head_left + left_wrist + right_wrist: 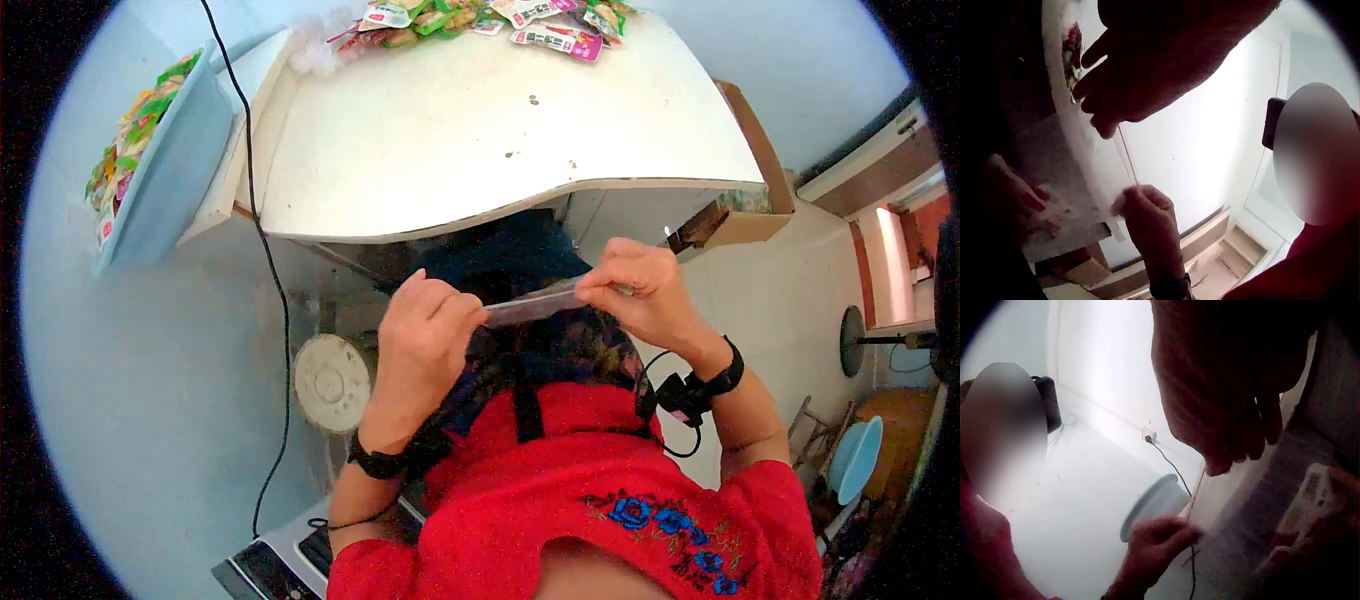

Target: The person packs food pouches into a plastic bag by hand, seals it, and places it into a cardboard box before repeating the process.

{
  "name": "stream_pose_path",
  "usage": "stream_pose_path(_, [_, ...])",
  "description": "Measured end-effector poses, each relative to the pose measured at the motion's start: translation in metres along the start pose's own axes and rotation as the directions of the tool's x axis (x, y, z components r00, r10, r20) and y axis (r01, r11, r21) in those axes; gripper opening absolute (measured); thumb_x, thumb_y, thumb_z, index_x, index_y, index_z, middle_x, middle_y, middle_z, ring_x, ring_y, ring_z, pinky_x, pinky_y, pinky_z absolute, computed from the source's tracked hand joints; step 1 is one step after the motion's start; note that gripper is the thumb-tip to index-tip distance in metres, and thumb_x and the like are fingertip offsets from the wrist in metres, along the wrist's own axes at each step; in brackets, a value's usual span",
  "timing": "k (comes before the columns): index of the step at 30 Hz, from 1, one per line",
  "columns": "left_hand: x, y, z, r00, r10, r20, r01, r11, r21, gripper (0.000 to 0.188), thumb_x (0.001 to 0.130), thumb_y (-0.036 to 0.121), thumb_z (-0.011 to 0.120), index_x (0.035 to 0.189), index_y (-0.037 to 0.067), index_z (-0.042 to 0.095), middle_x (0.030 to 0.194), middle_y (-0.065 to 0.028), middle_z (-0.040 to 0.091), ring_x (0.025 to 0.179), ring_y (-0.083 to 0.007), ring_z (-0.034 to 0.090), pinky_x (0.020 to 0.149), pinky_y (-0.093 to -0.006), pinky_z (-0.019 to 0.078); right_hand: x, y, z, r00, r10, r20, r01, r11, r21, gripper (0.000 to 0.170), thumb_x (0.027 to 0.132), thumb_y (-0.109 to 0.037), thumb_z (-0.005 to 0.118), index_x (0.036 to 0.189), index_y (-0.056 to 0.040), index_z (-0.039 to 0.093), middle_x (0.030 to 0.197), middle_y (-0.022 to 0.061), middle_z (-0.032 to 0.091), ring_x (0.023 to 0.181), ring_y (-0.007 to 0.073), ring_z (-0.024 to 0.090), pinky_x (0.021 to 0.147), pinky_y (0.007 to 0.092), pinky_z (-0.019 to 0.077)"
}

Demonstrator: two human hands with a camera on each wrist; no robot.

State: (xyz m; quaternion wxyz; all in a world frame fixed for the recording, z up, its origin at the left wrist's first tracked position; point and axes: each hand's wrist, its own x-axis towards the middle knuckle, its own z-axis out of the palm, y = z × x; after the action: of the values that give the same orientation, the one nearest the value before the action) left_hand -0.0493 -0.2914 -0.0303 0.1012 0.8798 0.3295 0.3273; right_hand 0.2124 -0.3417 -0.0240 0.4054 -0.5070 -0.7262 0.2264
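Between both hands, in front of the body, a clear plastic zip bag (pixel 530 307) is stretched by its top edge, along which a thin red line (pixel 1127 153) runs. My left hand (pixel 425 330) pinches one end of that edge between thumb and fingers. At the other end, my right hand (pixel 645 295) pinches it the same way. Below the edge, the bag's clear body hangs down in the wrist views, with red, white and green packets (pixel 1291 534) showing through it. From above, those packets are hidden.
A white table (pixel 450 130) lies ahead, with several snack packets (pixel 560 38) at its far edge. On the left, a blue basin (pixel 170 180) holds more packets, and a black cable (pixel 270 250) hangs past it. A cardboard box (pixel 755 225) stands right of the table.
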Motion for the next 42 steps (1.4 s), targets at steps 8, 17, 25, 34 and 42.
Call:
stream_pose_path(8, [0.012, 0.004, -0.014, 0.993, -0.058, 0.101, 0.069, 0.992, -0.101, 0.017, 0.074, 0.005, 0.073, 0.087, 0.001, 0.064, 0.084, -0.0118, 0.059, 0.08, -0.0319, 0.059, 0.082, -0.0411, 0.0506, 0.007, -0.006, -0.004, 0.999, -0.022, 0.034, 0.023, 1.0, -0.013, 0.006, 0.076, -0.01, 0.073, 0.075, -0.0058, 0.069, 0.063, 0.008, 0.054, 0.06, 0.0238, 0.055, 0.052, 0.0344, 0.0422])
stream_pose_path(17, [0.032, 0.025, 0.014, 0.996, 0.022, 0.09, -0.014, 0.995, -0.094, 0.012, 0.077, 0.006, 0.072, 0.087, 0.004, 0.066, 0.086, -0.0111, 0.065, 0.087, -0.0296, 0.064, 0.093, -0.0434, 0.0492, 0.018, -0.002, 0.007, 0.997, -0.069, 0.034, 0.069, 0.997, 0.024, 0.01, 0.074, -0.012, 0.074, 0.077, -0.0051, 0.067, 0.068, 0.0092, 0.056, 0.065, 0.0262, 0.057, 0.058, 0.0361, 0.0455])
stream_pose_path(25, [0.023, 0.013, 0.014, 0.998, -0.011, 0.064, 0.02, 0.989, -0.145, 0.007, 0.077, 0.006, 0.07, 0.083, 0.005, 0.066, 0.08, -0.0087, 0.061, 0.081, -0.03, 0.061, 0.088, -0.0455, 0.0495, 0.003, 0.016, 0.002, 0.999, 0.051, 0.019, -0.054, 0.98, 0.192, 0.01, 0.076, -0.007, 0.074, 0.079, -0.0032, 0.066, 0.077, 0.0039, 0.064, 0.074, 0.0143, 0.061, 0.068, 0.0272, 0.0482])
stream_pose_path(34, [0.022, 0.026, 0.022, 0.997, 0.007, 0.079, 0.002, 0.993, -0.118, 0.004, 0.079, 0.006, 0.068, 0.082, 0.005, 0.066, 0.082, -0.0094, 0.063, 0.082, -0.03, 0.062, 0.089, -0.0451, 0.0489, -0.012, 0.039, 0.004, 0.998, 0.06, 0.024, -0.065, 0.955, 0.288, 0.026, 0.076, -0.007, 0.076, 0.1, -0.0039, 0.069, 0.103, 0.0081, 0.067, 0.099, 0.0182, 0.06, 0.085, 0.0311, 0.0472])
stream_pose_path(42, [0.035, 0.05, 0.019, 0.981, -0.078, 0.178, 0.093, 0.993, -0.073, 0.005, 0.081, 0.005, 0.067, 0.086, 0.003, 0.068, 0.089, -0.0129, 0.069, 0.09, -0.0267, 0.067, 0.092, -0.0403, 0.0503, -0.046, 0.066, 0.011, 0.845, 0.324, 0.426, -0.467, 0.834, 0.293, 0.031, 0.08, -0.012, 0.073, 0.11, -0.0053, 0.068, 0.113, 0.0097, 0.067, 0.111, 0.0219, 0.059, 0.099, 0.0351, 0.0437])
